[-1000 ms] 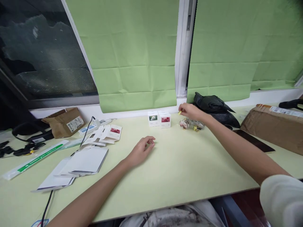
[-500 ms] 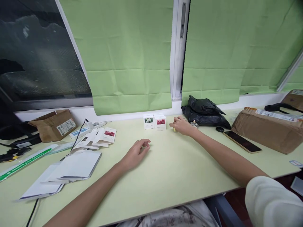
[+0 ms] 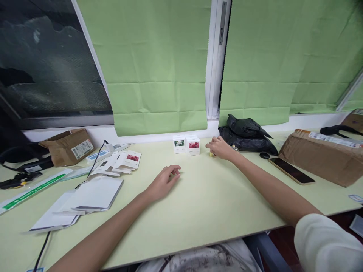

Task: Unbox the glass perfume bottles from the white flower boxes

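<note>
Near the pale green table's (image 3: 198, 204) far edge, the right hand (image 3: 219, 148) curls its fingers over a small gold-capped glass bottle (image 3: 211, 154); the left hand (image 3: 164, 182) rests loosely curled and empty, farther away.

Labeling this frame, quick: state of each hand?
Left hand: loosely curled, resting on the table, holding nothing.
Right hand: closed around small bottles, grip unclear.

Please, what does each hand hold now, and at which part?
The left hand holds nothing; it rests on the table. The right hand covers small glass items; the hold cannot be told.
</note>
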The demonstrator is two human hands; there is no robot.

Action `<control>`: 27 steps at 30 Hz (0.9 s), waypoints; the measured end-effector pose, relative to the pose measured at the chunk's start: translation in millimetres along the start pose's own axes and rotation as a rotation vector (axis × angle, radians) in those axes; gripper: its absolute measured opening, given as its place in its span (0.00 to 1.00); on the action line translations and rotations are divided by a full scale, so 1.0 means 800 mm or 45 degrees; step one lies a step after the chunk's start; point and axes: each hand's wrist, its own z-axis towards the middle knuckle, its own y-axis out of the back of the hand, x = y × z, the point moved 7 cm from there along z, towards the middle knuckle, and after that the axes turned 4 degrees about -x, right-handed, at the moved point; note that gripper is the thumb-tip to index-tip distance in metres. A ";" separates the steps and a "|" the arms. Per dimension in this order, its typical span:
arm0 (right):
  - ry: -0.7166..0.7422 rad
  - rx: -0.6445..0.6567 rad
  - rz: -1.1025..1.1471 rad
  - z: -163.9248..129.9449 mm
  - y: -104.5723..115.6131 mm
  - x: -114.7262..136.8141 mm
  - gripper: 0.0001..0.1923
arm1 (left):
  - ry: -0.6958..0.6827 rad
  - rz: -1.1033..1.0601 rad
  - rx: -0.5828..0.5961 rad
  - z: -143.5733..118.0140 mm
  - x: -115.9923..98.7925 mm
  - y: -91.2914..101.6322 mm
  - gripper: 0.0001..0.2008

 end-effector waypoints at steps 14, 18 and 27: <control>-0.299 -0.294 0.427 0.061 -0.004 0.037 0.25 | -0.012 -0.019 -0.012 0.001 0.002 0.000 0.16; -0.285 -0.342 0.462 0.064 0.000 0.043 0.20 | -0.019 -0.022 -0.026 0.001 0.000 0.001 0.15; -0.150 -0.245 0.743 0.040 0.033 0.073 0.15 | -0.034 -0.030 -0.057 0.002 0.000 0.003 0.17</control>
